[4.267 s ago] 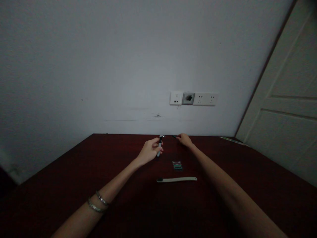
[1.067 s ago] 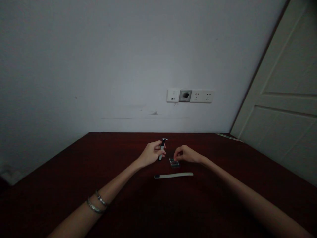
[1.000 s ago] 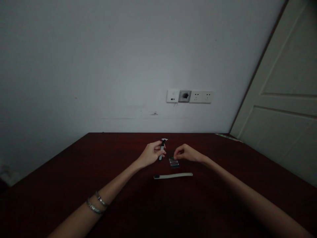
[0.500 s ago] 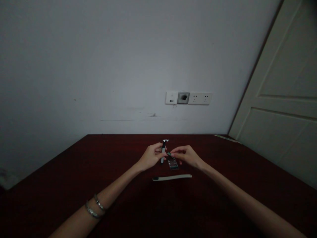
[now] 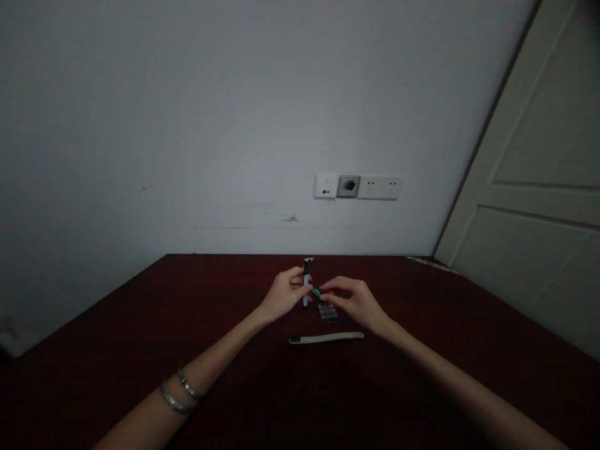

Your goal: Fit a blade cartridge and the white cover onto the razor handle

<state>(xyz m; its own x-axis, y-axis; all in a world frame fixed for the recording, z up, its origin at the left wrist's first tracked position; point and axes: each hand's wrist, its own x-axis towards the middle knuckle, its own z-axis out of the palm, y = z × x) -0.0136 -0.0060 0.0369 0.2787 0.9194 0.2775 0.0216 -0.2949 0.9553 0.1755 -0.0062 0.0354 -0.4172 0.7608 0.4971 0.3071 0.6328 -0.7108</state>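
My left hand [image 5: 282, 296] is closed around the pale handle of a razor [image 5: 305, 290]. The razor stands nearly upright, its shiny, narrow head at the top and a dark section below it. My right hand [image 5: 352, 300] pinches a small green piece [image 5: 316, 292] at thumb and fingertips, close to the left thumb; it looks like a blade cartridge, but its details are too small to make out. Just below the hands, a clear plastic pack [image 5: 327, 312] with a green strip lies on the table.
Nearer to me, a long pale strip [image 5: 327, 338] with a dark end lies crosswise on the dark red table [image 5: 225, 387]. Sockets [image 5: 379, 187] are set in the wall behind. A panelled door [image 5: 529, 187] stands at the right, and a thin strip [image 5: 431, 264] lies near the table's far right corner.
The razor has moved slightly left and up, and its head has turned. My right fingers have spread a little around the green piece, which now sits further left.
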